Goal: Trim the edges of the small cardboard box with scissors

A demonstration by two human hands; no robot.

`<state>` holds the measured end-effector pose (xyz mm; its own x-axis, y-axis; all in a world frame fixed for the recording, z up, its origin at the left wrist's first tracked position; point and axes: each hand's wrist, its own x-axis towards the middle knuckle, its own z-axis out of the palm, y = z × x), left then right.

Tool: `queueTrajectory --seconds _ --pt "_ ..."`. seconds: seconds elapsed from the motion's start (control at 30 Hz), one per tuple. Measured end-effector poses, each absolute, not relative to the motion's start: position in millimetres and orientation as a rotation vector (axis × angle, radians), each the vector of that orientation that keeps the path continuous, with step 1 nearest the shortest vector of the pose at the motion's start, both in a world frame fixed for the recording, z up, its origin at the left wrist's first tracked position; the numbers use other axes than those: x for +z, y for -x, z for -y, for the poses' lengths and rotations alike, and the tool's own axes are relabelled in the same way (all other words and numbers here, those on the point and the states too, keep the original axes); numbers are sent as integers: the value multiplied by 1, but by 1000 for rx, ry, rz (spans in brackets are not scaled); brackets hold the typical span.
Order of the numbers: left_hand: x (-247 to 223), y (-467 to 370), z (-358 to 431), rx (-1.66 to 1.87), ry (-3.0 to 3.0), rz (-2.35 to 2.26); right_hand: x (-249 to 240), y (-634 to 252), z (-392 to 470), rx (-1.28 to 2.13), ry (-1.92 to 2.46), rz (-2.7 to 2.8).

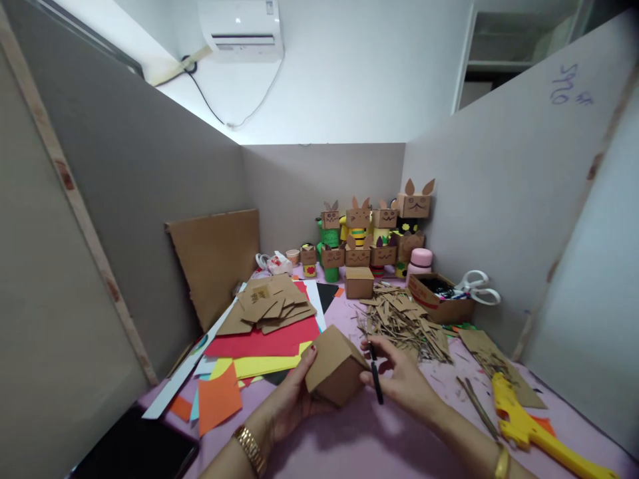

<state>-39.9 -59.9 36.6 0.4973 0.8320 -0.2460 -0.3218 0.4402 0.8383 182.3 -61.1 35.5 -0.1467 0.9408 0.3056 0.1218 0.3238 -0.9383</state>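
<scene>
At far left a flat brown cardboard sheet [215,263] leans on the partition, with cut cardboard pieces [272,305] on red paper [264,342] beside it. The left hand [294,399] cups a plain cardboard box [333,364], held just above the pink table [379,439]. The right hand [404,382] grips 1 black pen [375,376] against it. An open carton [439,296] (white scissors [476,286] on its rim) holds dark items too small to tell.

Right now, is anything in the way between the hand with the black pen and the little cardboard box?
Nothing visible is in the way. The right hand holds the black pen right beside the cardboard box, which the left hand grips from the other side. The cardboard scraps lie behind them on the table.
</scene>
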Motion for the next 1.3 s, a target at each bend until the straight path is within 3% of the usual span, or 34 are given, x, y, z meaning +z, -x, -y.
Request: queueTrajectory --seconds 0.27,0.53,1.3 --pt "55 18 44 617 -1077 -821 30 -196 44 1294 804 1368" --pt "24 -4 47 1063 -1465 -845 7 -191 46 1253 712 998" --pt "-3 17 59 1350 -2054 -807 11 -186 70 1262 706 1203"
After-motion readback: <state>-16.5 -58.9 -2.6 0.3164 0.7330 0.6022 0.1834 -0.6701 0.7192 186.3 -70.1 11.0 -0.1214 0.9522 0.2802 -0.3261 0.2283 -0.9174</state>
